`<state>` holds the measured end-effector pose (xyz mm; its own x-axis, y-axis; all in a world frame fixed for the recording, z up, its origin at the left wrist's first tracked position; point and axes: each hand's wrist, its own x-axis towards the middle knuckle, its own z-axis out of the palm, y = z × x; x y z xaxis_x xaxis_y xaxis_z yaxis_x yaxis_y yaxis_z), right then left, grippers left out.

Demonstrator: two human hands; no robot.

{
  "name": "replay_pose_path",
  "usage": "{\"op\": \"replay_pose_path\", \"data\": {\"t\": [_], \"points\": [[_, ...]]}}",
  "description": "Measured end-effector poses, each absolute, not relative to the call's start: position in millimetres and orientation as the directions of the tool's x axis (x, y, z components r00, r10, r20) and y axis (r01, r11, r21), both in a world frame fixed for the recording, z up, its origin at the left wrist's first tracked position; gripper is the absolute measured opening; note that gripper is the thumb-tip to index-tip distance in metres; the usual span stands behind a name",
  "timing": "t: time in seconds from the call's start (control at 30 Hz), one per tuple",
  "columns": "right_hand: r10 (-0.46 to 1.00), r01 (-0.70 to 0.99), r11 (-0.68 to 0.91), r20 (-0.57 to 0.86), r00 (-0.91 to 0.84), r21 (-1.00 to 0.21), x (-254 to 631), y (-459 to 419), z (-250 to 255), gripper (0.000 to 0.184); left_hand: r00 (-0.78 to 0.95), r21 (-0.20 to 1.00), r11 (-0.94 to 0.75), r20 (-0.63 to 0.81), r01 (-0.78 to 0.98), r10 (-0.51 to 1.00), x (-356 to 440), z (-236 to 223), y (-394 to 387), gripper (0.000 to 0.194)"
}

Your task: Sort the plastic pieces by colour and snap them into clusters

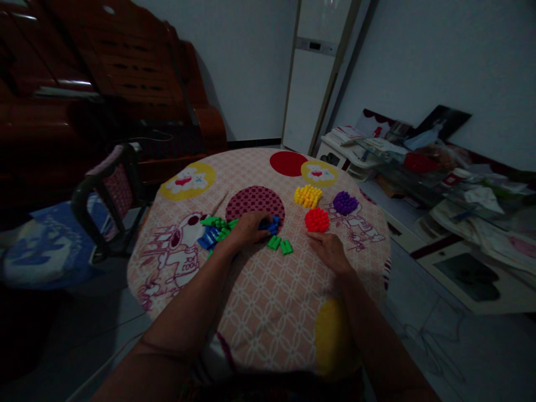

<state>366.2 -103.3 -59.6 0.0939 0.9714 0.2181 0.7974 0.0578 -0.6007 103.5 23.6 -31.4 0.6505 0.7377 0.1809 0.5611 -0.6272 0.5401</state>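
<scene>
My left hand (250, 228) is curled round some small blue plastic pieces (273, 225) near the middle of the round table; part of them is hidden under its fingers. Just below lie a few loose green pieces (286, 247). To the left of this hand, and partly behind it, is a mixed heap of green and blue pieces (213, 231). My right hand (330, 249) rests on the cloth with fingers stretched to the left, holding nothing. Beyond its fingertips sits a red cluster of pieces (317, 220), with a yellow cluster (308, 196) and a purple cluster (345, 202) farther back.
A patterned cloth (268, 301) covers the round table. At its left stands a folding chair (113, 195), with a wooden bench (138, 78) behind. Along the right is a low cabinet (419, 223) with a cluttered glass top. A tall white appliance (312, 84) stands at the back.
</scene>
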Motion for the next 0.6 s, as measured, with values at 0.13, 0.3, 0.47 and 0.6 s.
{"op": "replay_pose_path", "data": {"t": [0.13,0.3,0.47,0.6], "points": [[0.962,0.850,0.028,0.246,0.120,-0.525,364,-100,-61,0.029,0.651,0.532,-0.627,0.175,0.569,0.739,105,-31,22,0.029],[0.950,0.833,0.042,0.281,0.139,-0.552,366,-100,-62,0.026,0.635,0.551,-0.609,0.174,0.570,0.753,107,-25,19,0.031],[0.935,0.766,0.078,0.313,0.166,-0.639,354,-105,-56,0.032,0.603,0.655,-0.575,0.222,0.490,0.766,109,-14,13,0.030],[0.888,0.768,0.266,0.458,0.040,-0.583,328,-110,-45,0.044,0.590,0.799,-0.491,0.222,0.347,0.777,117,-11,4,0.031]]}}
